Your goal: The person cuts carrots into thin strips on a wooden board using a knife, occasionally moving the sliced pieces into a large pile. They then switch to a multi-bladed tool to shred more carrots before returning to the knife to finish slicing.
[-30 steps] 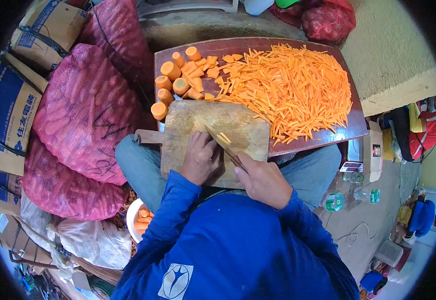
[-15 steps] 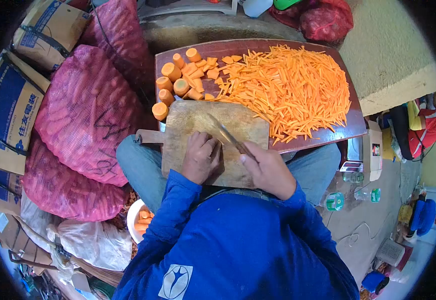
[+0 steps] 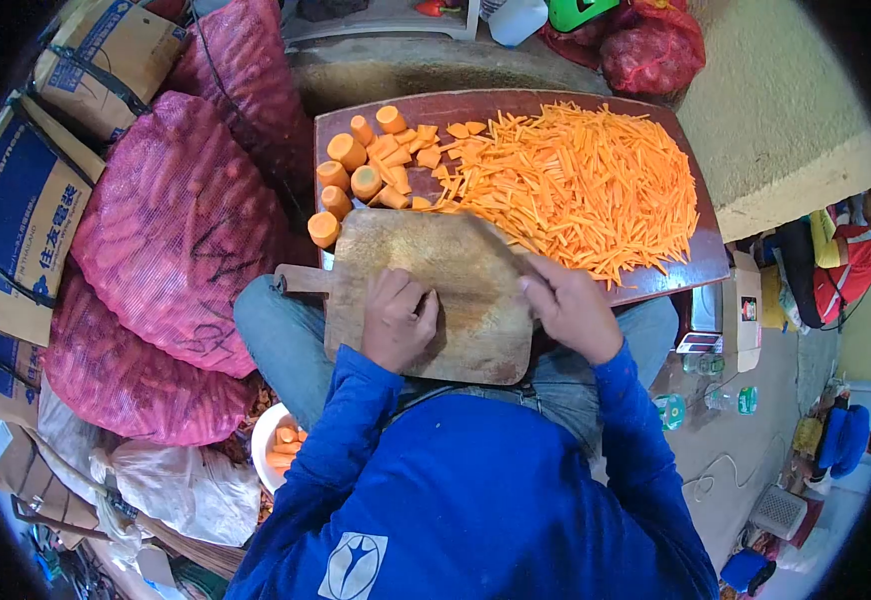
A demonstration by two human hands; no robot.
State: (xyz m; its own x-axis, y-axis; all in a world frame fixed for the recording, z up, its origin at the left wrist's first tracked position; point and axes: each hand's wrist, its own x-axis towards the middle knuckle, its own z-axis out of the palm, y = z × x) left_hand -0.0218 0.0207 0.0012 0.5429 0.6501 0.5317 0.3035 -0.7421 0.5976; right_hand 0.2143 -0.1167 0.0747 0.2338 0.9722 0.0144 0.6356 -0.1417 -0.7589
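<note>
A worn wooden cutting board (image 3: 476, 345) rests across my lap, its handle pointing left, its far edge against the table. My left hand (image 3: 399, 318) lies on the board with fingers curled in, and no object shows in it. To the right, over the board's edge, my right hand (image 3: 573, 308) grips a knife (image 3: 501, 236); the blade is smeared by motion and points up and left, near the carrot strips. A large heap of shredded carrot (image 3: 596, 190) covers much of the table's right side. Several peeled carrot chunks (image 3: 347, 151) stand at the table's left, beside small flat slices (image 3: 430, 157).
The dark red table (image 3: 709, 250) stands in front of me. Pink mesh sacks (image 3: 176, 230) and cardboard boxes (image 3: 26, 215) crowd the left. A white bucket (image 3: 264, 440) of carrots sits by my left leg. Plastic bottles (image 3: 670, 410) are on the floor at right.
My right hand has moved right with the knife, from over the board to its right edge. My left hand stays at about the same spot on the board, fingers slightly looser.
</note>
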